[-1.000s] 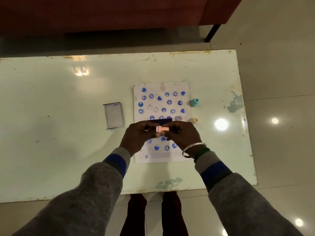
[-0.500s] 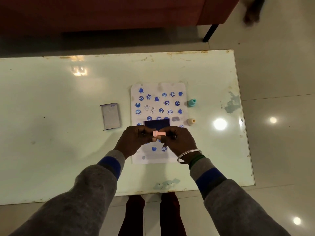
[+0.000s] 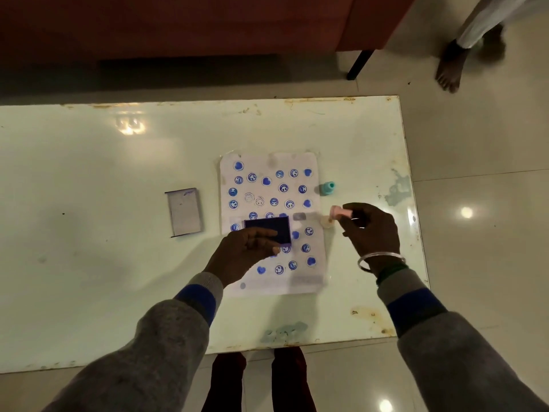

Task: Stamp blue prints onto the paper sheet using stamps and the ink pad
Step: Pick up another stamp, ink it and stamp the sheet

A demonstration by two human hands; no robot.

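Note:
A white paper sheet covered with several blue prints lies on the table. A dark blue ink pad rests on the sheet's lower middle. My left hand hovers at the pad's near edge, fingers loosely curled and touching it. My right hand is right of the sheet and grips a pink stamp lying sideways above a cream stamp on the table. A teal stamp stands by the sheet's right edge.
The ink pad's grey lid lies left of the sheet. The pale glossy table ends close to my right wrist. A red sofa stands behind it. Another person's bare foot is on the floor at far right.
My hands, which held the pink stamp together over the sheet, have parted. My right hand carried the stamp right, off the sheet; my left stayed by the ink pad. A person's foot entered.

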